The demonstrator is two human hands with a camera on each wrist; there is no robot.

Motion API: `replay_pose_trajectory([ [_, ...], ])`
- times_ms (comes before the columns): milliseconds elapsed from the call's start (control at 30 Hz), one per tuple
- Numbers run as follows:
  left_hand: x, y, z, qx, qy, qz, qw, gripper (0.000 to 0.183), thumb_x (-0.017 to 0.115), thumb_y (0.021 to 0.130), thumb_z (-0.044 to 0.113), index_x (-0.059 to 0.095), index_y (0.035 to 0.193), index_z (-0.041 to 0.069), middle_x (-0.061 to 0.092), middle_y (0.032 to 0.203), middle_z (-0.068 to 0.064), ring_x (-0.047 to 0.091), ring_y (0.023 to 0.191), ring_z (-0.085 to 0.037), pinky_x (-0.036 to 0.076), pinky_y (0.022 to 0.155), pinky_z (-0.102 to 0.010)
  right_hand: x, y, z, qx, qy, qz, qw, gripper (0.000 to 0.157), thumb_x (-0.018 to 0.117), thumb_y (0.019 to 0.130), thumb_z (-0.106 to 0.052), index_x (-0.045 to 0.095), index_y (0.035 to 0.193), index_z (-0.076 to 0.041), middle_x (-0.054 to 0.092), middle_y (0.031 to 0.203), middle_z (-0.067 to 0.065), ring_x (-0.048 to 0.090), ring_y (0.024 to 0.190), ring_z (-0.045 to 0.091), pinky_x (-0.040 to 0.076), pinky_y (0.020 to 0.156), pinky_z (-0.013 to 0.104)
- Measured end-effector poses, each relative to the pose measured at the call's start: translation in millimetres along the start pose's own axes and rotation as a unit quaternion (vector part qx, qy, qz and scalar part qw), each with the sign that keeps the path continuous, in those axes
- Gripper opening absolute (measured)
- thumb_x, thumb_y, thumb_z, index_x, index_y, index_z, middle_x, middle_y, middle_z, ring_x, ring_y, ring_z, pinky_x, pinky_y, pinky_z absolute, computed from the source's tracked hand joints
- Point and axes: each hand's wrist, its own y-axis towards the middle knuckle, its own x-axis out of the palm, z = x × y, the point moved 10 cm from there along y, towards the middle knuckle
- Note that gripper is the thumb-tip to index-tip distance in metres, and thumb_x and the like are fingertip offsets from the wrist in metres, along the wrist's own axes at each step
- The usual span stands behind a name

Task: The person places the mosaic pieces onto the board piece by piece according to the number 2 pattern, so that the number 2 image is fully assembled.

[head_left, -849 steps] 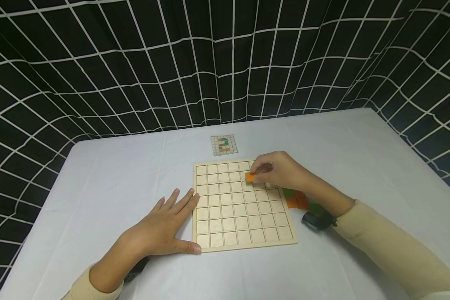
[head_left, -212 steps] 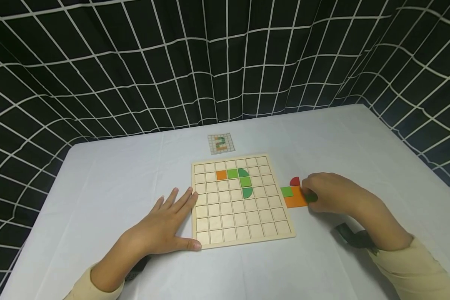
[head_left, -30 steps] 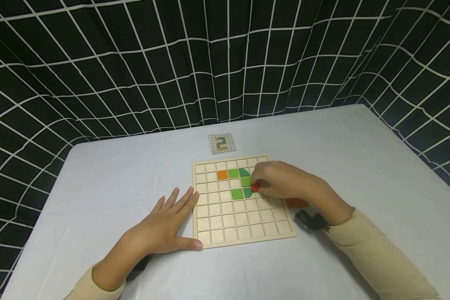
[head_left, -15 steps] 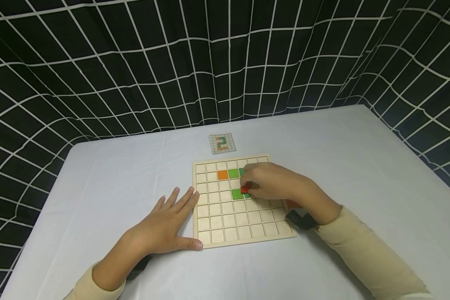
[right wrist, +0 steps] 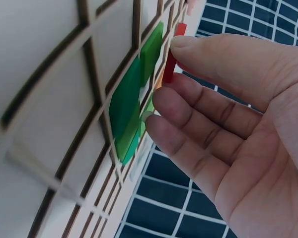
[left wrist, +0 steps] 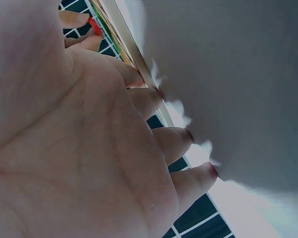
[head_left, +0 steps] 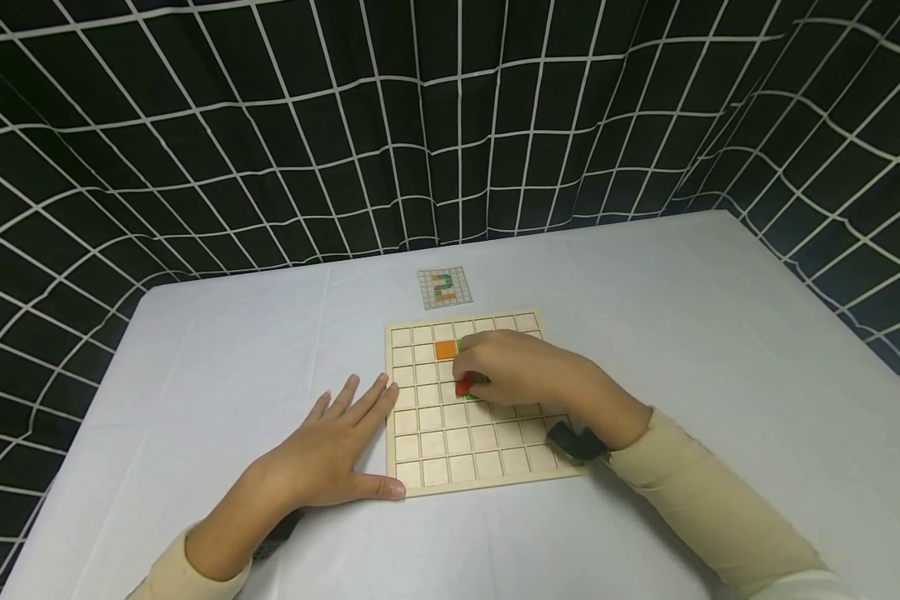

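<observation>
My right hand [head_left: 521, 367] pinches a red quarter-circle tile [right wrist: 173, 59] between thumb and forefinger, close over the middle of the wooden grid board [head_left: 435, 450]. An orange square tile [head_left: 446, 350] lies in a cell near the board's far side. In the right wrist view a dark green quarter-circle tile [right wrist: 125, 99] and a light green square tile [right wrist: 151, 54] sit in cells beside the fingertips; in the head view the hand covers most green tiles. My left hand [head_left: 322, 454] lies spread at the board's left edge, forefinger and thumb at the frame.
A small pattern card [head_left: 444, 287] showing a coloured figure on a grid lies beyond the board. The white-covered table [head_left: 217, 375] ends at a black curtain [head_left: 270, 125] with white grid lines. My right forearm hides the loose tiles at the board's right.
My right hand has moved left across the board with the red tile, from the right side of the green tiles to over the green square. My left hand has stayed put.
</observation>
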Motion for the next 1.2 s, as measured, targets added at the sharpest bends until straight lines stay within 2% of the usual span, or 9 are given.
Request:
replay_pose_trajectory([
  [167,0.2,0.4,-0.3,0.0,0.002,0.001,1.0,0.117,0.063,0.078,0.077,0.018,0.161,0.008,0.013,0.166,-0.01,0.007,0.15,-0.044,0.012,0.114,-0.067,5.7,6.5,-4.1,0.005,-0.01,-0.009,1.0,0.009,0.077,0.086,-0.005,0.074,0.088,-0.013,0.062,0.085,-0.006,0.054,0.076,0.011,0.049,0.073,0.026],
  [367,-0.5,-0.2,0.8,0.005,0.0,0.001,1.0,0.117,0.063,0.079,0.076,0.017,0.161,0.007,0.013,0.166,-0.011,0.006,0.15,-0.045,0.012,0.114,-0.067,11.6,10.2,-6.8,0.005,-0.025,-0.012,1.0,0.009,0.077,0.086,-0.006,0.072,0.086,-0.014,0.057,0.08,-0.008,0.051,0.075,0.012,0.047,0.07,0.025],
  [1067,0.0,-0.9,0.0,0.009,-0.003,0.002,1.0,0.116,0.062,0.08,0.076,0.017,0.161,0.008,0.012,0.167,-0.01,0.006,0.149,-0.045,0.012,0.113,-0.068,10.7,7.2,-16.7,-0.035,-0.04,0.029,0.998,0.015,0.073,0.084,0.003,0.073,0.083,-0.012,0.052,0.076,-0.008,0.048,0.071,0.012,0.046,0.066,0.023],
  [1200,0.2,-0.9,-0.4,0.008,-0.003,0.0,1.0,0.116,0.061,0.08,0.076,0.016,0.161,0.008,0.012,0.167,-0.01,0.006,0.15,-0.045,0.012,0.114,-0.068,8.8,2.9,-20.4,-0.048,-0.044,0.041,0.997,0.014,0.072,0.086,0.002,0.075,0.085,-0.012,0.055,0.076,-0.007,0.05,0.072,0.012,0.046,0.07,0.024],
])
